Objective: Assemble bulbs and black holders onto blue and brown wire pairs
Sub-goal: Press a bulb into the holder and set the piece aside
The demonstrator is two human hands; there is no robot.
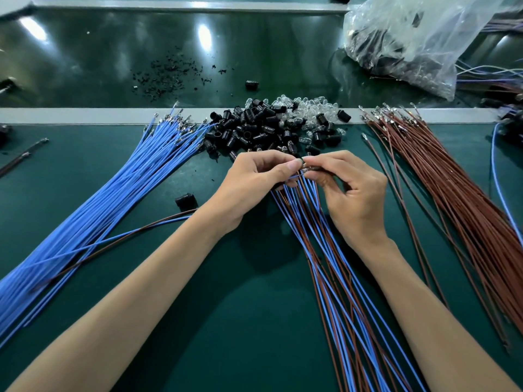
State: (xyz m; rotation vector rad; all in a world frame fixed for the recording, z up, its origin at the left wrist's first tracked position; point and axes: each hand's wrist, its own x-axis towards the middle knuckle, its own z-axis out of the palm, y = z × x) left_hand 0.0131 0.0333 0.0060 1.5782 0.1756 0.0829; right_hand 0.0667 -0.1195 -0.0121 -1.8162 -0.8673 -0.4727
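Note:
My left hand (pixel 254 179) grips the top ends of a bundle of blue and brown wire pairs (pixel 334 273) that trail toward me across the green mat. My right hand (pixel 351 193) pinches a small clear bulb (pixel 307 167) at the wire ends, fingertips meeting those of my left hand. Just beyond my hands lies a heap of black holders (pixel 254 128) mixed with clear bulbs (pixel 308 108). A fan of loose blue wires (pixel 113 199) lies to the left. Loose brown wires (pixel 452 193) fan out to the right.
A pale rail (pixel 85 114) separates the mat from a glossy green belt (pixel 141 58) scattered with black debris. A clear plastic bag (pixel 418 38) with parts sits at back right. One stray black holder (pixel 185 200) and a loose wire pair (pixel 127 236) lie left of my left wrist.

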